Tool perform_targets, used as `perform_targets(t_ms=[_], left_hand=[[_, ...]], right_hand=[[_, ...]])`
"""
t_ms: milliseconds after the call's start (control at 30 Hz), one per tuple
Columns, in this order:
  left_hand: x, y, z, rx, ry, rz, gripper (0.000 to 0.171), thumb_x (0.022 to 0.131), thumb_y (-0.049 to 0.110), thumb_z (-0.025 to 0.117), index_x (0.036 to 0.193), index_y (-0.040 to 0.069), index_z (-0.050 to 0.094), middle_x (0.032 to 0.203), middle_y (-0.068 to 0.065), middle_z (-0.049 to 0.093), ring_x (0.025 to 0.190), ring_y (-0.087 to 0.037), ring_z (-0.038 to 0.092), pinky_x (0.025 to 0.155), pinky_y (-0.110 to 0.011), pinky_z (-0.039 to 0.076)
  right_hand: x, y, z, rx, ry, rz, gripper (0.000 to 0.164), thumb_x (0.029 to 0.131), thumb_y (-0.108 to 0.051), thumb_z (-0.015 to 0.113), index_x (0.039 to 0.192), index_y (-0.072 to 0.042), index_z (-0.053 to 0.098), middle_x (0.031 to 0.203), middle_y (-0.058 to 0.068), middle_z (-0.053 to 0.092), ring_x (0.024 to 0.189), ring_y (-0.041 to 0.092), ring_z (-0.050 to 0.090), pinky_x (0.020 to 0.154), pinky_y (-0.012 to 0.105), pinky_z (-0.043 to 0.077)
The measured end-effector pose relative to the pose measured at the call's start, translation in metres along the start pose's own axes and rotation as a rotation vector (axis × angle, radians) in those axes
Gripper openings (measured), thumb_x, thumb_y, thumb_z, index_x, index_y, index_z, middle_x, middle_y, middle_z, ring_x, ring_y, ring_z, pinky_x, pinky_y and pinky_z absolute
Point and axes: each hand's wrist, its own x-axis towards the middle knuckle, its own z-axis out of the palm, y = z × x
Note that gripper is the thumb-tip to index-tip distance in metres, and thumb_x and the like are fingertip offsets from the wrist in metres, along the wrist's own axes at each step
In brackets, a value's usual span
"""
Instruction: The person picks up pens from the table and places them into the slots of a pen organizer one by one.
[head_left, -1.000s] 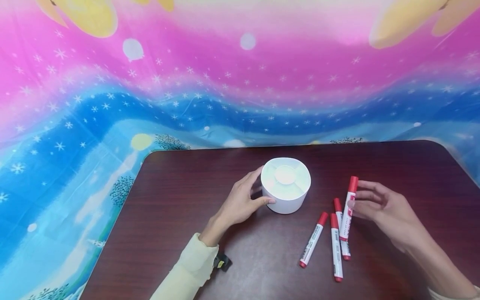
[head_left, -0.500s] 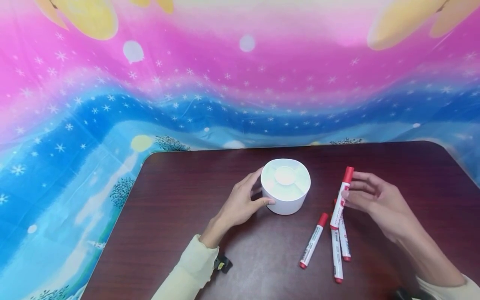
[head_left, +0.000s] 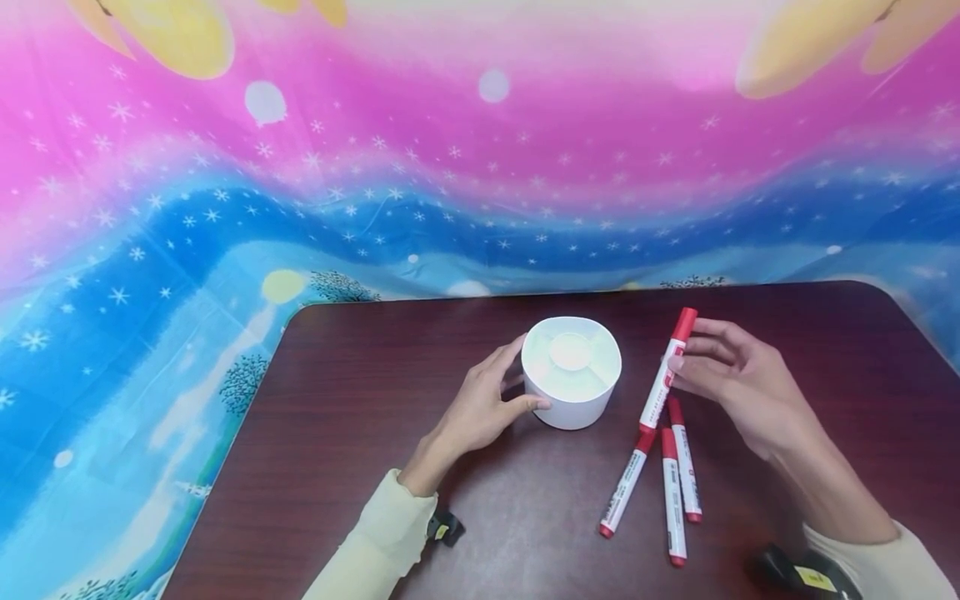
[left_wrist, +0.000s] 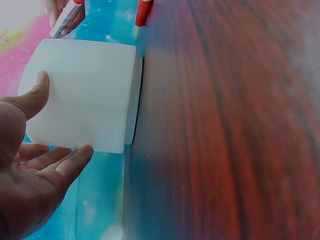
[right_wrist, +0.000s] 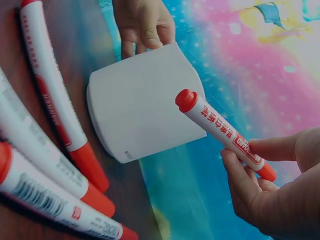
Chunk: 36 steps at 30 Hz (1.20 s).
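Observation:
A white round compartment organizer (head_left: 572,410) stands upright on the table. My left hand (head_left: 480,404) holds its left side, with the thumb in front and the fingers around the back. In my right hand (head_left: 742,375) a red-capped whiteboard marker (head_left: 663,379) is pinched between thumb and fingers. It tilts above the table, right of the organizer, cap end up. The right wrist view shows the marker's red end plug (right_wrist: 186,100) toward the organizer. Three similar markers lie below it: a left marker (head_left: 626,487), a middle marker (head_left: 672,500) and a right marker (head_left: 686,462).
The dark wooden table (head_left: 360,375) has a rounded back edge. Behind it hangs a pink and blue patterned cloth (head_left: 420,150). A black wrist strap (head_left: 798,575) is on the right arm, and another dark strap (head_left: 447,527) is at the left cuff.
My right hand has carried the marker up and left, away from the lying markers and nearer the organizer. The left hand and organizer have stayed in place.

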Motion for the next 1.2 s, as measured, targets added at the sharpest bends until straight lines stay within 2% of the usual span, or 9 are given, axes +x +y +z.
perform_targets(t_ms=[433, 600, 833, 1067, 1200], left_hand=[[0.0, 0.0, 0.0, 0.009, -0.002, -0.004, 0.096, 0.089, 0.024, 0.09, 0.169, 0.024, 0.035, 0.163, -0.004, 0.05, 0.148, -0.02, 0.056, 0.113, -0.042, 0.056], [0.0, 0.0, 0.0, 0.009, -0.002, -0.003, 0.096, 0.09, 0.023, 0.089, 0.169, 0.024, 0.036, 0.163, -0.004, 0.05, 0.148, -0.02, 0.055, 0.113, -0.042, 0.056], [0.0, 0.001, 0.0, 0.012, -0.002, -0.007, 0.095, 0.09, 0.023, 0.089, 0.169, 0.024, 0.036, 0.163, -0.004, 0.051, 0.149, -0.019, 0.055, 0.113, -0.04, 0.056], [0.001, 0.002, 0.0, 0.009, -0.001, 0.014, 0.095, 0.089, 0.02, 0.089, 0.168, 0.023, 0.037, 0.163, -0.004, 0.051, 0.149, -0.018, 0.054, 0.113, -0.037, 0.056], [0.001, 0.002, 0.0, 0.016, 0.001, 0.015, 0.095, 0.089, 0.02, 0.089, 0.168, 0.022, 0.037, 0.162, -0.004, 0.052, 0.148, -0.018, 0.055, 0.113, -0.036, 0.056]], right_hand=[[0.016, -0.017, 0.015, 0.179, 0.011, -0.053, 0.055, 0.097, 0.003, 0.075, 0.144, -0.013, 0.051, 0.114, 0.001, 0.068, 0.093, 0.009, 0.079, 0.081, 0.026, 0.067], [0.02, -0.023, 0.02, 0.242, 0.015, -0.079, 0.053, 0.096, 0.008, 0.073, 0.14, -0.012, 0.052, 0.112, 0.002, 0.068, 0.091, 0.01, 0.079, 0.081, 0.029, 0.067], [0.024, -0.029, 0.024, 0.227, 0.03, -0.086, 0.054, 0.097, 0.005, 0.075, 0.142, -0.015, 0.052, 0.114, 0.004, 0.065, 0.092, 0.009, 0.079, 0.082, 0.028, 0.067], [0.028, -0.034, 0.029, 0.271, 0.038, -0.109, 0.05, 0.096, 0.006, 0.075, 0.139, -0.011, 0.056, 0.113, 0.006, 0.063, 0.089, 0.01, 0.079, 0.083, 0.028, 0.067], [0.03, -0.035, 0.036, 0.254, 0.05, -0.121, 0.047, 0.096, 0.005, 0.076, 0.136, -0.011, 0.058, 0.114, 0.007, 0.061, 0.09, 0.009, 0.078, 0.083, 0.026, 0.066]])
